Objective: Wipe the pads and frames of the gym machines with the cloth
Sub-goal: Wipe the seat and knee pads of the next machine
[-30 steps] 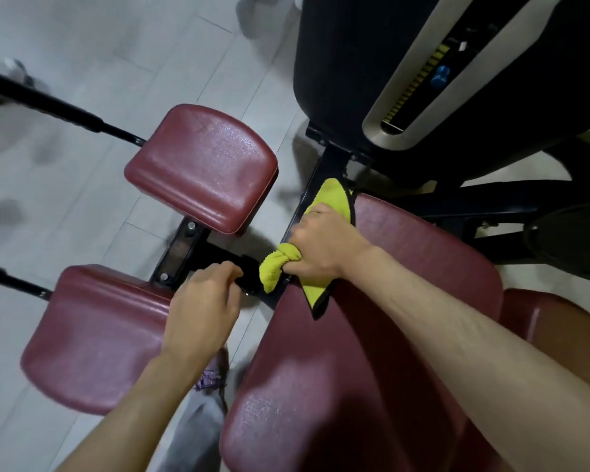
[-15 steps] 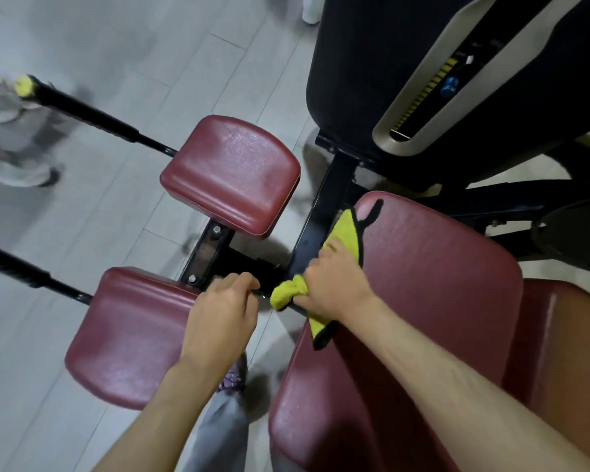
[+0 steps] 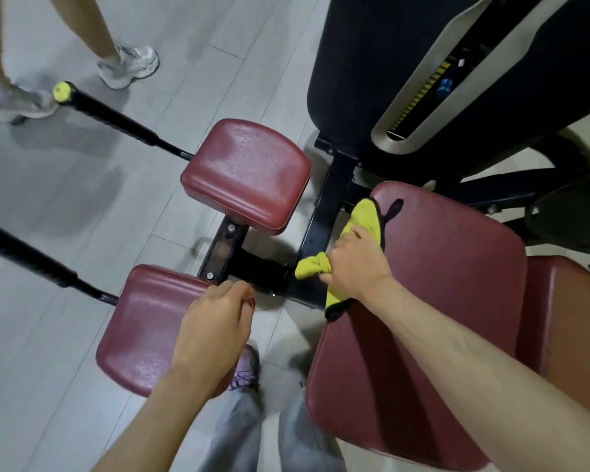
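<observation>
The right hand (image 3: 356,267) grasped the yellow cloth (image 3: 367,216), with the fingers clenched around a bunched part of it that stuck out to the left of the knuckles. The cloth had a black edge. It lay on the left border of the large red seat pad (image 3: 457,284), and the hand pressed it there, just beside the black frame post (image 3: 324,212).

The left hand (image 3: 215,325) was over the inner corner of the near small pad (image 3: 140,328), close to the black crossbar (image 3: 263,270). Its fingers were curled, but whether they gripped something I could not tell.

The far small pad (image 3: 246,172) stood apart from the near one, joined to it by a bolted bracket (image 3: 223,247). A black handle bar (image 3: 113,120) with a yellow end cap went out from the far pad to the left.

The black weight housing (image 3: 372,63) at the upper right had a long slot with a silver rim. Inside the slot were a yellow scale strip (image 3: 411,107) and a blue knob (image 3: 444,87).

On the grey floor (image 3: 65,199), another person's white sneaker (image 3: 130,66) was at the upper left.
</observation>
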{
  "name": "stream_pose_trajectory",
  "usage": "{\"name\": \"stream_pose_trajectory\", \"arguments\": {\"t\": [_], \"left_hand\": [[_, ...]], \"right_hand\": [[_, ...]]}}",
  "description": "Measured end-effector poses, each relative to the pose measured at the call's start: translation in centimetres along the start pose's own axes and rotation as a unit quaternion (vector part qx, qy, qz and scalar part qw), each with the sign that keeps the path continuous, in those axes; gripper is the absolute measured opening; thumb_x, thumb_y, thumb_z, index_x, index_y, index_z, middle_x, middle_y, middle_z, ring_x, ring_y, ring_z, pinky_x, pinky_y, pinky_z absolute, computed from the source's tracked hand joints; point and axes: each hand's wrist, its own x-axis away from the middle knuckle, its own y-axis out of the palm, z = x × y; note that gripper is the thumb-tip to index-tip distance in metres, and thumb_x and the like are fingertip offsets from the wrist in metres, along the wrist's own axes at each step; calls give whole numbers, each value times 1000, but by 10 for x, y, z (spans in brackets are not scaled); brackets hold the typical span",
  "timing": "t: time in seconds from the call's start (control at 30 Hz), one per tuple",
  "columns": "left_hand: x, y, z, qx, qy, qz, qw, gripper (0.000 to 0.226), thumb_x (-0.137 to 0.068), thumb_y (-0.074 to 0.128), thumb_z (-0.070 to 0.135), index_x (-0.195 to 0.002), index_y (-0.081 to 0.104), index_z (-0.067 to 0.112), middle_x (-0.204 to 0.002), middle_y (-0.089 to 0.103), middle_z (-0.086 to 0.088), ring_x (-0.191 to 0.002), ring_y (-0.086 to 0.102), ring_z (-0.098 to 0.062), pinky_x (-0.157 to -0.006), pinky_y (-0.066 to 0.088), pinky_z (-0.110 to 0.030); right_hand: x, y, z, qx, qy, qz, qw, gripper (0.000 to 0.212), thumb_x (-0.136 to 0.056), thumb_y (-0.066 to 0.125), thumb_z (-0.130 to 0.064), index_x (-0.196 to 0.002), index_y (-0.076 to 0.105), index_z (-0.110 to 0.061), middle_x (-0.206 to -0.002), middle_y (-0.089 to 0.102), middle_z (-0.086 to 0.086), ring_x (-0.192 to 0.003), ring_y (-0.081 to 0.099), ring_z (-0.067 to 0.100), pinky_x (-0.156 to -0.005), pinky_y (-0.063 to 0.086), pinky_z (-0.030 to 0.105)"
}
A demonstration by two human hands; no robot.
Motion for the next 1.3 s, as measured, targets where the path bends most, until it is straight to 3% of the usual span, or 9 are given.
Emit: {"name": "stream_pose_trajectory", "arguments": {"t": [0.1, 0.27, 0.37, 0.43, 0.53, 0.63, 0.73, 1.1, 1.3], "left_hand": [[10, 2, -4, -3, -3, -10, 1000, 12, -94, 55, 14, -90, 61, 23, -86, 60, 9, -77, 54, -19, -61, 38, -33], [23, -1, -2, -10, -5, -47, 999, 10, -97, 48, 21, -94, 56, 26, -94, 60, 11, -85, 49, -17, -66, 34, -33], [31, -7, 0, -13, 19, -45, 999, 8, -95, 56, 17, -97, 61, 24, -93, 63, 9, -81, 46, -14, -65, 30, -30], [33, -6, -2, -14, 34, -44, 998, 8, -91, 62, 14, -93, 62, 22, -89, 63, 6, -78, 53, -20, -62, 32, -31], [35, 0, -6, -13, 39, -46, 998, 8, -91, 61, 15, -94, 62, 22, -88, 62, 4, -76, 49, -19, -63, 34, -30], [35, 7, -8, -16, 46, -56, 997, 9, -95, 57, 17, -99, 64, 22, -94, 64, 4, -80, 49, -17, -66, 35, -30], [36, 12, -6, -12, 51, -68, 996, 12, -94, 59, 16, -102, 66, 21, -96, 67, 3, -85, 57, -23, -66, 41, -35], [47, 15, 1, -2, 67, -63, 996, 16, -93, 57, 14, -105, 66, 19, -98, 67, 3, -89, 60, -23, -67, 48, -38], [65, 19, 14, 0, 38, -55, 998, 17, -97, 54, 16, -108, 66, 18, -101, 63, 2, -91, 57, -21, -66, 40, -32]], "right_hand": [[11, 5, -26, -31, 22, -1, 999, 55, -94, 44, -67, -103, 74, -22, -105, 70, 2, -114, 57, 27, -120, 20, 51], [103, 36, -124, -117, -106, -72, 985, 63, -82, 59, -70, -101, 79, -13, -101, 72, 10, -114, 59, 33, -122, 22, 57], [125, 50, -150, -102, -176, -82, 976, 58, -77, 62, -75, -90, 77, -20, -86, 69, 3, -95, 61, 29, -117, 24, 54], [113, 47, -133, -88, -201, -62, 974, 56, -78, 59, -76, -88, 75, -24, -82, 68, 0, -88, 60, 27, -107, 34, 50], [73, 36, -83, -75, -144, 3, 987, 55, -77, 55, -73, -89, 76, -23, -83, 70, 2, -89, 62, 27, -100, 42, 47], [39, 18, -49, -46, -34, 20, 998, 54, -83, 50, -69, -91, 78, -24, -88, 71, 0, -94, 62, 25, -106, 36, 46], [37, 12, -60, -49, -3, -6, 999, 56, -89, 47, -70, -99, 77, -23, -98, 72, 1, -106, 59, 27, -117, 26, 49], [107, 28, -145, -50, -155, -39, 986, 62, -91, 41, -74, -102, 75, -23, -97, 68, 2, -103, 57, 29, -112, 27, 53], [165, 57, -170, -113, -263, 5, 958, 65, -86, 44, -76, -71, 71, -19, -70, 63, 2, -79, 54, 24, -100, 38, 46]]}}
